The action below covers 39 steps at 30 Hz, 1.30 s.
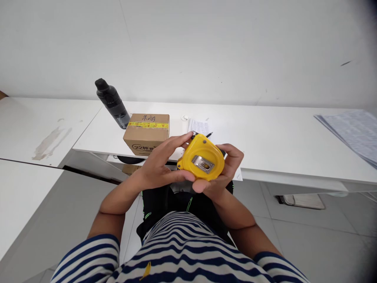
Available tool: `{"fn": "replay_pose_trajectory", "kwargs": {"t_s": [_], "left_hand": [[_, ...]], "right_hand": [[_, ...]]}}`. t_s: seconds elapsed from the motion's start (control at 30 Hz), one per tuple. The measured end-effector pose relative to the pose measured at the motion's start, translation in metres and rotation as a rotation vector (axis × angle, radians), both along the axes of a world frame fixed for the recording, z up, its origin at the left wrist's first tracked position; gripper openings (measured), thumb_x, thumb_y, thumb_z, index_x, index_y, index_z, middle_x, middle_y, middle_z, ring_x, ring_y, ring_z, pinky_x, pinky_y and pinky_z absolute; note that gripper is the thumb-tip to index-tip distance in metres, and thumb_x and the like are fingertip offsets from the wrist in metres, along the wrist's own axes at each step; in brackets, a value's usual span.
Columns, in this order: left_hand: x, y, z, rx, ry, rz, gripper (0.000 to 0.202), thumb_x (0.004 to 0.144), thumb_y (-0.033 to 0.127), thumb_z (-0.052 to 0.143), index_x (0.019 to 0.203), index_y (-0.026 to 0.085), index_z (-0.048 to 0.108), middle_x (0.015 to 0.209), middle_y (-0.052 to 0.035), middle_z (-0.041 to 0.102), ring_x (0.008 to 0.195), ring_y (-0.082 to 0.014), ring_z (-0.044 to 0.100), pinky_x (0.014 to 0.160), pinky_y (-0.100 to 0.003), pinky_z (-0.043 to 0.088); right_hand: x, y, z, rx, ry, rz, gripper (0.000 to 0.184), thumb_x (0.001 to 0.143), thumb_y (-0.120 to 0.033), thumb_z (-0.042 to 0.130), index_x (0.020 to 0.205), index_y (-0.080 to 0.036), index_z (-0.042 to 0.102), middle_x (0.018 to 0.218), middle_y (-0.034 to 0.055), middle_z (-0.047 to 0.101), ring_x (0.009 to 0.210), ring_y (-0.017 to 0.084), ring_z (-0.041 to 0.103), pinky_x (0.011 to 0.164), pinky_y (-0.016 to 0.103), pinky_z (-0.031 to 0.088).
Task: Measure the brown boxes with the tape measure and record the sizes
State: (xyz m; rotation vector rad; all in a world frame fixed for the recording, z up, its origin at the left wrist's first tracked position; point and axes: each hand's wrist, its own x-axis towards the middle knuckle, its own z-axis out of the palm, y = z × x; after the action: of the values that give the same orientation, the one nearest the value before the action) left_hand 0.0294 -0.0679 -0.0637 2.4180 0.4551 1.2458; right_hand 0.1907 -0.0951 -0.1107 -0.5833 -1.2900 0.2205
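A yellow tape measure (202, 162) with a metal belt clip facing me is held in front of my chest, just before the white table's edge. My left hand (160, 163) grips its left side, fingers over the top and thumb underneath. My right hand (225, 171) cups it from the right and below, fingers curled round the case. Both hands are closed on it.
On the white table (279, 137) stand a small cardboard box (146, 133) with yellow tape, a black bottle (112, 103) leaning behind it, and some printed paper (199, 126). A stack of papers (352, 131) lies at the far right. Another white surface (26, 125) is at left.
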Motion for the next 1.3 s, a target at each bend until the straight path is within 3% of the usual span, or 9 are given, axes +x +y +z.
{"fn": "replay_pose_trajectory", "kwargs": {"t_s": [0.27, 0.47, 0.63, 0.73, 0.83, 0.93, 1.03, 1.13, 1.3], "left_hand": [[0.0, 0.005, -0.003, -0.022, 0.066, 0.063, 0.091, 0.079, 0.067, 0.065, 0.156, 0.03, 0.035, 0.146, -0.0144, 0.058, 0.122, -0.0292, 0.064, 0.104, -0.045, 0.052], [-0.009, 0.026, -0.008, 0.017, 0.3, 0.241, 0.096, 0.07, 0.079, 0.064, 0.147, 0.024, 0.049, 0.139, -0.0156, 0.063, 0.129, -0.0349, 0.057, 0.117, -0.054, 0.035], [-0.026, 0.046, -0.001, -0.056, 0.602, 0.487, 0.113, 0.059, 0.077, 0.076, 0.153, 0.026, 0.039, 0.159, -0.0153, 0.042, 0.152, -0.0427, 0.023, 0.123, -0.065, 0.003], [-0.031, 0.055, -0.004, -0.202, 0.778, 0.608, 0.126, 0.058, 0.074, 0.079, 0.16, 0.024, 0.023, 0.167, -0.017, 0.024, 0.154, -0.0468, 0.008, 0.119, -0.071, 0.002], [-0.03, 0.061, -0.014, -0.221, 0.873, 0.661, 0.106, 0.068, 0.062, 0.08, 0.157, 0.029, 0.033, 0.166, -0.0135, 0.027, 0.153, -0.0455, 0.018, 0.119, -0.07, 0.008], [-0.03, 0.064, -0.024, -0.133, 0.808, 0.733, 0.083, 0.077, 0.051, 0.078, 0.15, 0.03, 0.046, 0.163, -0.0117, 0.036, 0.149, -0.0448, 0.029, 0.118, -0.071, 0.014], [-0.039, 0.067, -0.029, -0.118, 0.616, 0.782, 0.082, 0.075, 0.056, 0.078, 0.147, 0.03, 0.05, 0.159, -0.0115, 0.043, 0.147, -0.045, 0.034, 0.118, -0.069, 0.019], [-0.049, 0.066, -0.038, -0.19, 0.249, 0.773, 0.086, 0.076, 0.064, 0.072, 0.151, 0.03, 0.044, 0.159, -0.0107, 0.044, 0.147, -0.037, 0.039, 0.12, -0.055, 0.031], [-0.045, 0.063, -0.078, -0.388, -0.195, 0.643, 0.087, 0.083, 0.067, 0.063, 0.154, 0.023, 0.036, 0.158, -0.0163, 0.042, 0.143, -0.03, 0.046, 0.116, -0.042, 0.041]], "right_hand": [[0.003, 0.004, -0.008, -0.065, -0.04, -0.172, 0.083, 0.066, -0.086, 0.064, 0.124, -0.031, 0.041, 0.102, 0.0054, 0.048, 0.083, 0.026, 0.066, 0.062, 0.043, 0.06], [-0.001, 0.014, -0.019, -0.257, 0.006, 0.031, 0.064, 0.082, -0.066, 0.066, 0.125, -0.032, 0.031, 0.094, 0.0012, 0.053, 0.066, 0.019, 0.065, 0.054, 0.039, 0.059], [-0.002, 0.023, -0.033, -0.369, 0.019, 0.187, 0.059, 0.087, -0.053, 0.068, 0.124, -0.031, 0.027, 0.077, -0.0068, 0.053, 0.051, 0.015, 0.061, 0.045, 0.032, 0.057], [-0.004, 0.031, -0.044, -0.403, 0.016, 0.227, 0.057, 0.088, -0.049, 0.069, 0.123, -0.03, 0.029, 0.079, -0.007, 0.054, 0.053, 0.014, 0.063, 0.047, 0.03, 0.058], [-0.006, 0.036, -0.055, -0.447, 0.028, 0.217, 0.056, 0.087, -0.049, 0.069, 0.123, -0.029, 0.031, 0.081, -0.0066, 0.054, 0.054, 0.013, 0.062, 0.048, 0.028, 0.058], [-0.009, 0.04, -0.062, -0.436, 0.063, 0.215, 0.059, 0.084, -0.048, 0.072, 0.124, -0.027, 0.033, 0.083, -0.0055, 0.056, 0.052, 0.012, 0.061, 0.046, 0.027, 0.057], [-0.006, 0.045, -0.063, -0.421, 0.048, 0.222, 0.062, 0.083, -0.046, 0.074, 0.127, -0.027, 0.035, 0.086, -0.0033, 0.059, 0.056, 0.013, 0.063, 0.048, 0.028, 0.058], [0.003, 0.051, -0.056, -0.398, -0.009, 0.167, 0.063, 0.082, -0.05, 0.073, 0.13, -0.027, 0.039, 0.1, 0.003, 0.061, 0.067, 0.016, 0.066, 0.056, 0.032, 0.061], [0.02, 0.062, -0.031, -0.315, -0.112, 0.077, 0.064, 0.084, -0.059, 0.066, 0.137, -0.032, 0.042, 0.116, 0.0075, 0.058, 0.077, 0.018, 0.065, 0.065, 0.037, 0.061]]}}
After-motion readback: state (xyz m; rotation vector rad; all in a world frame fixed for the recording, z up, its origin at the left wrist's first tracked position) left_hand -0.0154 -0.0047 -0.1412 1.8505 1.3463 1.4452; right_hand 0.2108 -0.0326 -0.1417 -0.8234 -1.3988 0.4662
